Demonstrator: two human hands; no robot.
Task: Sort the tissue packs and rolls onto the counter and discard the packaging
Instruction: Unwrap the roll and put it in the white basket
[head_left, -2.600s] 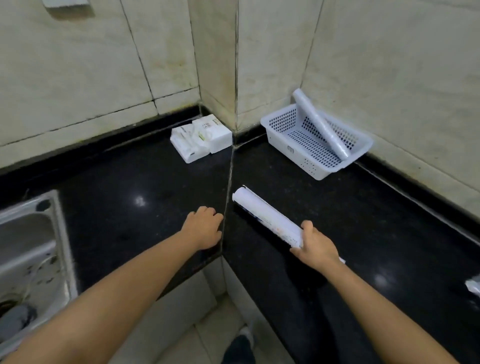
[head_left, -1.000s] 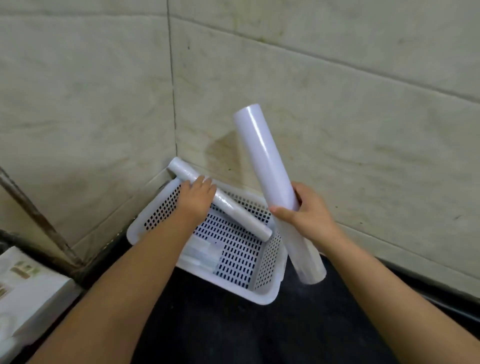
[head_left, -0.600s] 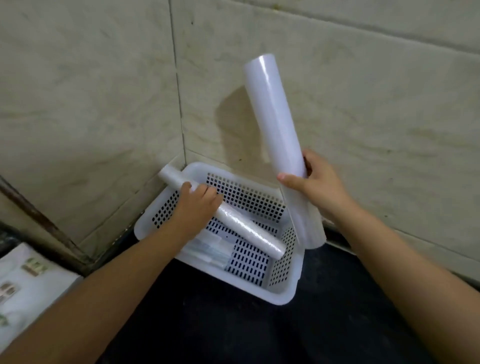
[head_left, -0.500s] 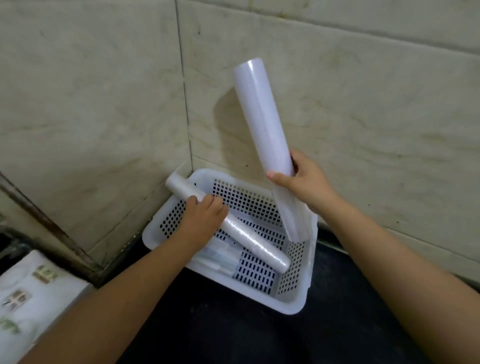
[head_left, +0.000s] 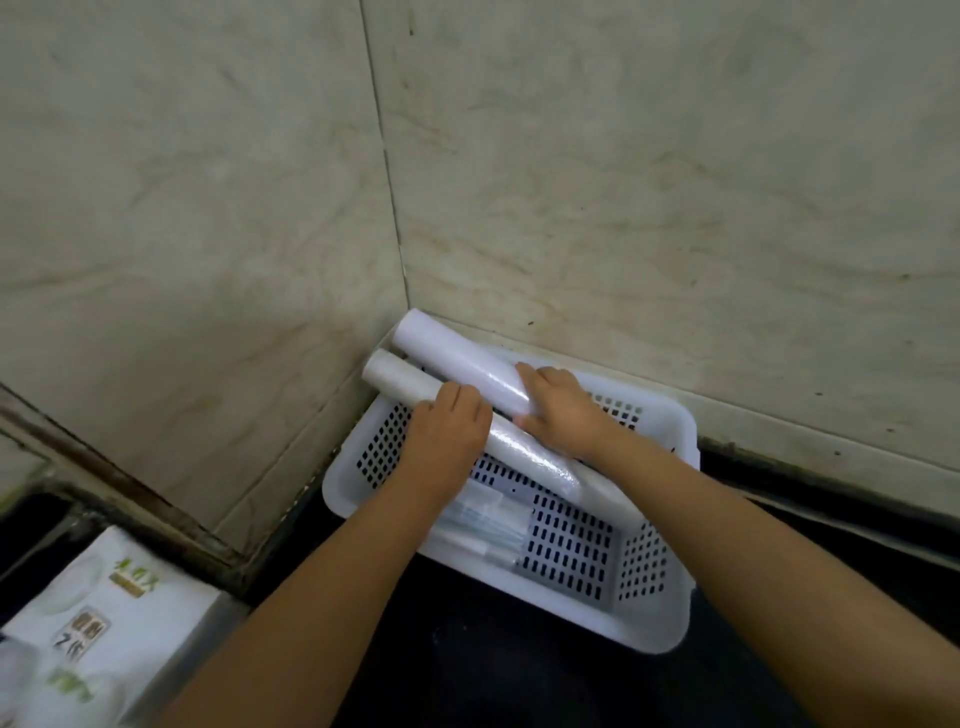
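Beige marble-patterned wall tiles (head_left: 623, 182) meet in a corner above our glossy black stone surface (head_left: 467, 675). At the far left lies a white boxed tissue pack with green print (head_left: 93, 623). Pushed into the corner stands a white perforated plastic basket (head_left: 660, 613) holding some clear flat wrapped items (head_left: 483, 525). Two long white rolls lean across it, upper ends against the wall. Our left hand (head_left: 447, 431) curls over the thinner plastic-wrapped roll (head_left: 530, 457); just beside it, our right hand (head_left: 561, 410) grasps the thicker white roll (head_left: 457, 364), and the two rolls lie side by side, touching
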